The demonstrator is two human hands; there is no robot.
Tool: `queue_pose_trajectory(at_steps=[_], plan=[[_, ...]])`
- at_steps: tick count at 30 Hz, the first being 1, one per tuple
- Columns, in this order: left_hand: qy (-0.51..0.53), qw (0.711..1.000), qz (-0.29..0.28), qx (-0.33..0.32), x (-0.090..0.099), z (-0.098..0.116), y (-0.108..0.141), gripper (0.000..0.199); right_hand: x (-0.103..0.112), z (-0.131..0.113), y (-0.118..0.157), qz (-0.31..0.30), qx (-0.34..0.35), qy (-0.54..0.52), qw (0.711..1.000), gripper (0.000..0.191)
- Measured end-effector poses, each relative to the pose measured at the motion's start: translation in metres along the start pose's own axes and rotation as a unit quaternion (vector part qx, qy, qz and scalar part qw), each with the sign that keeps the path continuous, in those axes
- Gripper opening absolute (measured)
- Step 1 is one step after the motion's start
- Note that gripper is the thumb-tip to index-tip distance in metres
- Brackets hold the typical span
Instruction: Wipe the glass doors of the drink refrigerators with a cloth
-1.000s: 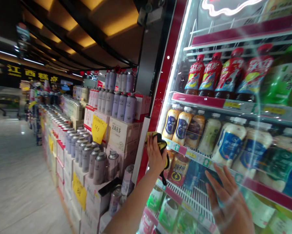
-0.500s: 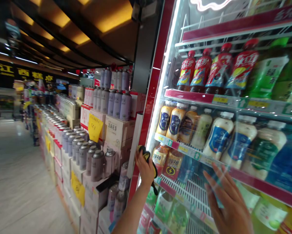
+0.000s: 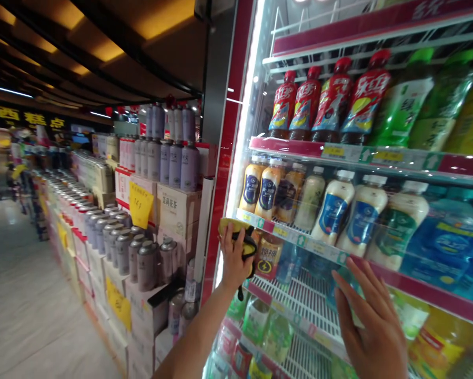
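Head view: your left hand (image 3: 234, 258), grip closed on a yellow-and-black cloth (image 3: 239, 231), sits at the edge of the drinks cooler's glass door (image 3: 315, 310); your right hand (image 3: 372, 329), grip wide, fingers spread, lies against the glass.

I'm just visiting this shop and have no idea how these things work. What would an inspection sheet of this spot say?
Surface: glass door of a drinks cooler, with a red frame.
Things: yellow-and-black cloth, held up at the glass.
Clutter: red-labelled bottles and milky drink bottles on shelves behind the glass; stacked cartons and grey cans beside the cooler.
Grippers: none, only bare hands. The left hand grips the cloth; the right hand is open, fingers spread at the glass, contact unclear.
Cables: nothing seen.
Surroundings: pale floor, yellow price sign, warm ceiling lights.
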State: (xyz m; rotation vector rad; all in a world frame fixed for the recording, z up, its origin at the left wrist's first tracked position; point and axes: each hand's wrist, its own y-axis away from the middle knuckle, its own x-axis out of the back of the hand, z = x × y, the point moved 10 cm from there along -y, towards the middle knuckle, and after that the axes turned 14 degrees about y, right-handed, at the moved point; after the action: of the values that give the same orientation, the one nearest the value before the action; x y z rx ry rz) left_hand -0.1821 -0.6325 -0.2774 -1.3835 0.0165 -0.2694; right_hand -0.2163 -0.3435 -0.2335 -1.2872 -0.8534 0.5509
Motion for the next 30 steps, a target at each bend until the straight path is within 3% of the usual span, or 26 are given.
queue_pose_trajectory(at_steps=[2,5,8,10,11,13,16,18,20,23,25,26,28,30], plan=[[0.002,0.997,0.063,0.054,0.004,-0.001,-0.025,0.068,0.008,0.008,0.000,0.008,-0.012,0.006,1.000,0.049],[0.007,0.994,0.094,0.060,-0.008,0.027,-0.040,0.068,0.011,0.017,0.002,0.016,-0.025,0.012,0.999,0.050],[0.012,0.999,-0.005,-0.034,-0.032,0.065,-0.008,0.071,0.009,0.020,0.006,0.016,-0.019,0.021,0.999,0.046],[0.012,0.984,-0.099,-0.150,-0.045,0.085,0.027,0.070,0.008,0.022,0.009,0.014,-0.010,0.020,1.000,0.044],[0.010,0.979,-0.112,-0.170,-0.045,0.085,0.037,0.068,0.009,0.024,0.009,0.012,-0.007,0.018,1.000,0.045],[0.005,0.987,-0.080,-0.138,-0.035,0.072,0.030,0.069,0.015,0.030,0.011,0.015,-0.006,0.015,1.000,0.046],[0.012,0.999,0.032,-0.006,-0.022,0.056,-0.014,0.070,0.027,0.040,0.012,0.028,-0.021,0.026,0.999,0.046],[0.020,0.996,0.075,0.036,-0.026,0.067,-0.035,0.068,0.033,0.044,0.014,0.029,-0.029,0.032,0.999,0.043],[0.030,0.998,0.046,0.010,-0.042,0.092,-0.034,0.067,0.034,0.048,0.015,0.023,-0.034,0.035,0.999,0.040],[0.025,0.989,-0.069,-0.127,-0.064,0.125,0.008,0.068,0.036,0.053,0.019,0.016,-0.042,0.042,0.998,0.035],[0.023,0.962,-0.125,-0.240,-0.064,0.134,0.042,0.064,0.038,0.058,0.022,0.014,-0.043,0.050,0.998,0.032],[0.022,0.957,-0.132,-0.257,-0.061,0.130,0.048,0.064,0.039,0.061,0.024,0.013,-0.044,0.054,0.998,0.031],[0.025,0.968,-0.107,-0.225,-0.053,0.116,0.031,0.066,0.043,0.066,0.026,0.011,-0.047,0.062,0.997,0.031],[0.034,0.990,-0.039,-0.128,-0.045,0.105,-0.011,0.069,0.046,0.071,0.029,0.006,-0.054,0.071,0.996,0.033]])
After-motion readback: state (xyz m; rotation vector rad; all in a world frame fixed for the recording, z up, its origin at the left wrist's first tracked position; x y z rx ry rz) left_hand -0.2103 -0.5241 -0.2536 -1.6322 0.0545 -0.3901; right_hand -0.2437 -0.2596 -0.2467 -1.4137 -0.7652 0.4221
